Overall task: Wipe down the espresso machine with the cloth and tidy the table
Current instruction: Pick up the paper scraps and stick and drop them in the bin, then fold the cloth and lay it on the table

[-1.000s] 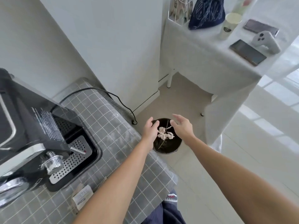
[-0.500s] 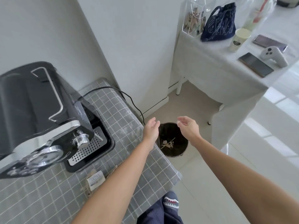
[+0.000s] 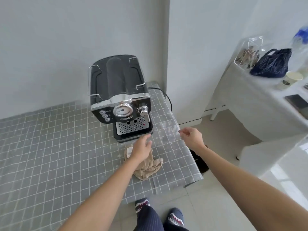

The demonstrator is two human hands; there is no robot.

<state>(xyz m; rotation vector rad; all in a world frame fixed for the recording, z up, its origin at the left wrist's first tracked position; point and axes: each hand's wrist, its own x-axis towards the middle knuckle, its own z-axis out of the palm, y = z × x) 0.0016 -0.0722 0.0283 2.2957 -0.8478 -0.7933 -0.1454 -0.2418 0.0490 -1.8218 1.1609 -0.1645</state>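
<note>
The left hand (image 3: pixel 141 148), fingers loosely spread and empty, hovers directly over the crumpled cloth (image 3: pixel 146 167), nearer than the equally empty right hand (image 3: pixel 191 137).

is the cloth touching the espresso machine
Apart. The head view shows a strip of bare checked tablecloth between the crumpled beige cloth and the front of the espresso machine's base.

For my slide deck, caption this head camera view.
Both empty hands, left hand and right hand, hover over beige cloth before espresso machine.
</note>
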